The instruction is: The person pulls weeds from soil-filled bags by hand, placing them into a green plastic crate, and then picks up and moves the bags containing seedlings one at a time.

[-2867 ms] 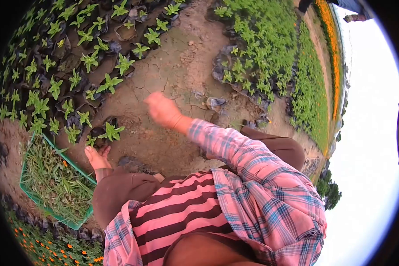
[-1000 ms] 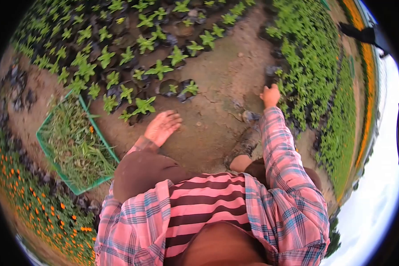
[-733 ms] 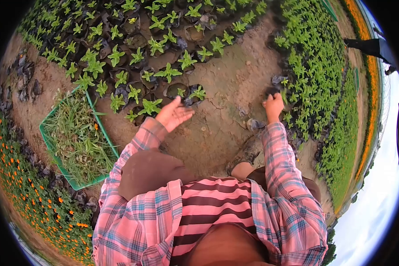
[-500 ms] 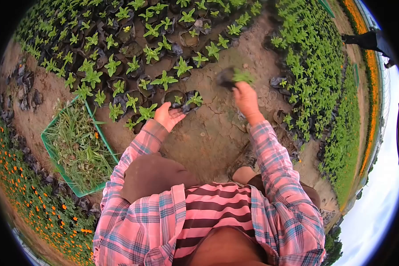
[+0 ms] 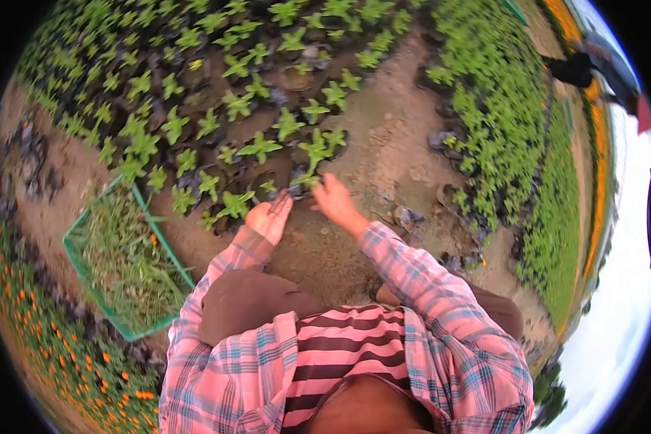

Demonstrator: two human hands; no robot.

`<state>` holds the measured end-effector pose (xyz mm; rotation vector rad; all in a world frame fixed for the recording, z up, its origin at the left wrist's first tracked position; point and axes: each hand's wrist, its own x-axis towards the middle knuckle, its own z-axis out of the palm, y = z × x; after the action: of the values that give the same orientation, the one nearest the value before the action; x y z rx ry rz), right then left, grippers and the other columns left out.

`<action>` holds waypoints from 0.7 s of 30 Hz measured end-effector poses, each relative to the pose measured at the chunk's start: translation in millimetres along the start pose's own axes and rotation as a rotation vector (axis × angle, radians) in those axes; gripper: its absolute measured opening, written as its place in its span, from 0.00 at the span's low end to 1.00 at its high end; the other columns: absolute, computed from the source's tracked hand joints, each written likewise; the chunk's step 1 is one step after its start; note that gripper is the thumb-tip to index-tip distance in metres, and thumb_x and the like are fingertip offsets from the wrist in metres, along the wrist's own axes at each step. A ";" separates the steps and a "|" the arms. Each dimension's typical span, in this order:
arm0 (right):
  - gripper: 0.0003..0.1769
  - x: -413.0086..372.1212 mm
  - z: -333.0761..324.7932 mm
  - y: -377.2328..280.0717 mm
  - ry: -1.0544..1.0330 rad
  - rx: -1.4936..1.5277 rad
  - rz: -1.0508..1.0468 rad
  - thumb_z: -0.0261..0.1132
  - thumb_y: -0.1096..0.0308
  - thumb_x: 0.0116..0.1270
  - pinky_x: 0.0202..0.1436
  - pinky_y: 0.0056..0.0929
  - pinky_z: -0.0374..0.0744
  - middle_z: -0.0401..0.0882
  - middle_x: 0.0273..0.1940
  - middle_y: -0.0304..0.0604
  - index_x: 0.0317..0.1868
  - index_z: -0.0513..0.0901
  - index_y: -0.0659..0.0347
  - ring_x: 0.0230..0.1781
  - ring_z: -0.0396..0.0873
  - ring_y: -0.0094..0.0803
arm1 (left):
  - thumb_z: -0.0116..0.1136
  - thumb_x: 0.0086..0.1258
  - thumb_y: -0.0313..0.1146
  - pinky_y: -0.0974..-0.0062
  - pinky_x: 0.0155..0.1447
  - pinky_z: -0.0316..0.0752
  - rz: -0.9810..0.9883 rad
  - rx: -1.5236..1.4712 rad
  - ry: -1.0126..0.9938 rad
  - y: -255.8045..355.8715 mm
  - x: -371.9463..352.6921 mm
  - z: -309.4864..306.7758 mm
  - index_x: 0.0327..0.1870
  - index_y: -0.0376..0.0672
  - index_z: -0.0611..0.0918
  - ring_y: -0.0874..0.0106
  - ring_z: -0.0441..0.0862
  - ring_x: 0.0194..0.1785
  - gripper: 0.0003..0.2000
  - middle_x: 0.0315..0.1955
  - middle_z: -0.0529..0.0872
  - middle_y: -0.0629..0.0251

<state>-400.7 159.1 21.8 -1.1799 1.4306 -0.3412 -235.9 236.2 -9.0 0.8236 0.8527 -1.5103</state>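
One seedling (image 5: 308, 181), direction and long axis blurred, sits beside the right hand (image 5: 338, 205), whose grip I cannot tell; left hand (image 5: 270, 219) spread.

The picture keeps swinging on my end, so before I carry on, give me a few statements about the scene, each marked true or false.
1. The left hand and right hand are far apart. False: they are close together, beside the seedlings.
2. The crate holds loose greenery. True.
3. The crate is to the right of both hands. False: it is to their left.
4. Orange flowers show at the lower left. True.
5. The sleeves are plain black. False: they are pink plaid.
6. Another person shows at the upper right. True.
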 end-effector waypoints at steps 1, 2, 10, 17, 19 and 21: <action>0.09 6.1 4.8 2.3 0.012 -0.094 -0.080 0.53 0.74 0.65 0.28 0.34 0.83 0.82 0.31 0.53 0.43 0.73 0.70 0.26 0.84 0.36 | 0.34 0.66 0.19 0.51 0.71 0.65 -0.029 -0.059 -0.038 4.5 8.4 -8.6 0.56 0.21 0.64 0.48 0.68 0.65 0.17 0.57 0.72 0.41; 0.09 11.9 6.9 8.4 0.027 -0.193 -0.140 0.51 0.75 0.64 0.29 0.35 0.83 0.82 0.29 0.53 0.43 0.73 0.70 0.25 0.84 0.37 | 0.34 0.66 0.19 0.51 0.71 0.65 -0.071 -0.117 -0.063 5.2 14.4 -15.3 0.55 0.21 0.66 0.49 0.70 0.64 0.17 0.56 0.74 0.42; 0.10 4.5 11.2 3.0 0.025 0.050 -0.201 0.57 0.70 0.64 0.34 0.39 0.81 0.81 0.34 0.55 0.41 0.77 0.68 0.31 0.83 0.39 | 0.44 0.77 0.42 0.56 0.67 0.68 0.019 0.362 -0.250 3.6 -24.5 -6.2 0.61 0.33 0.66 0.56 0.72 0.62 0.21 0.59 0.73 0.50; 0.21 -52.8 -134.7 35.5 0.369 -1.247 0.222 0.68 0.56 0.57 0.57 0.54 0.69 0.74 0.53 0.49 0.48 0.80 0.58 0.61 0.67 0.50 | 0.48 0.75 0.47 0.66 0.53 0.75 -0.370 0.849 -0.513 13.6 -34.1 -15.4 0.62 0.39 0.67 0.65 0.78 0.52 0.23 0.54 0.76 0.58; 0.23 -52.4 -158.8 84.5 0.172 -1.200 0.425 0.67 0.56 0.58 0.59 0.51 0.70 0.74 0.55 0.52 0.52 0.80 0.57 0.59 0.70 0.51 | 0.48 0.76 0.46 0.66 0.53 0.75 -0.367 0.955 -0.554 3.8 -20.6 -18.6 0.61 0.39 0.68 0.66 0.77 0.51 0.22 0.53 0.76 0.58; 0.26 -46.5 -161.6 78.6 -0.221 -1.293 0.499 0.66 0.56 0.60 0.58 0.45 0.74 0.74 0.58 0.53 0.57 0.77 0.56 0.58 0.74 0.48 | 0.50 0.75 0.45 0.70 0.51 0.73 -0.322 1.127 -0.590 -3.3 -17.0 -6.4 0.59 0.41 0.69 0.70 0.77 0.48 0.20 0.50 0.76 0.61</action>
<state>-586.1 163.9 30.7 -1.6665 1.6729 1.2015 -237.3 250.3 2.9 0.9356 -0.4143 -2.3762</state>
